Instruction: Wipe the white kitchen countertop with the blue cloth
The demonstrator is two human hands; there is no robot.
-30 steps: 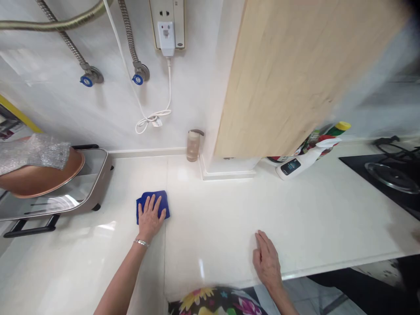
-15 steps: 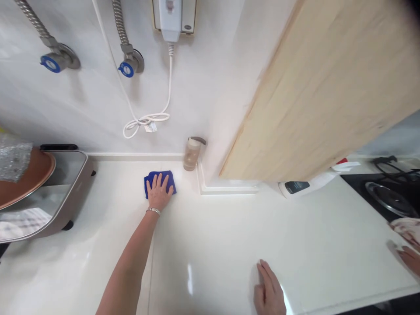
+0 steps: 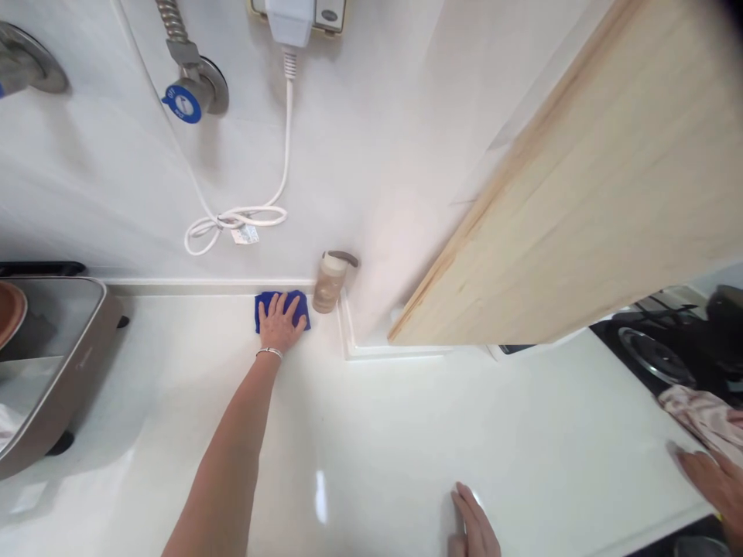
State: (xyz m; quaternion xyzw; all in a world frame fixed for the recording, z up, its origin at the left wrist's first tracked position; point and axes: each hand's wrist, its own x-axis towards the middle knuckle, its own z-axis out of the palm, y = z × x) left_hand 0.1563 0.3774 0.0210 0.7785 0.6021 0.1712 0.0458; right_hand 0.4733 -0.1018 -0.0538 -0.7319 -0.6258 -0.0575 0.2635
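Note:
My left hand [image 3: 279, 323] lies with its fingers spread on a folded dark blue cloth [image 3: 297, 306], pressing it to the white countertop [image 3: 371, 433] close to the back wall. A bracelet circles that wrist. Just right of the cloth stands a small brownish translucent bottle [image 3: 329, 285] with a dark handle, against the wall corner. Low in the view, my right hand [image 3: 474, 527] rests on the counter, its fingers stretched out; the picture's lower edge cuts it off. Nothing shows in it.
A wooden board [image 3: 557, 209] juts out at upper right. At left stands a greyish-brown electric pan [image 3: 87, 348]. A white cord [image 3: 249, 213] hangs near a valve [image 3: 189, 100]. Another person's hand [image 3: 705, 476] is by a stove [image 3: 655, 356] and a pinkish cloth [image 3: 702, 414].
The view has shifted, so the electric pan and valves sit farther left. My left hand and the blue cloth are nearer the back wall and the bottle. The right hand shows less.

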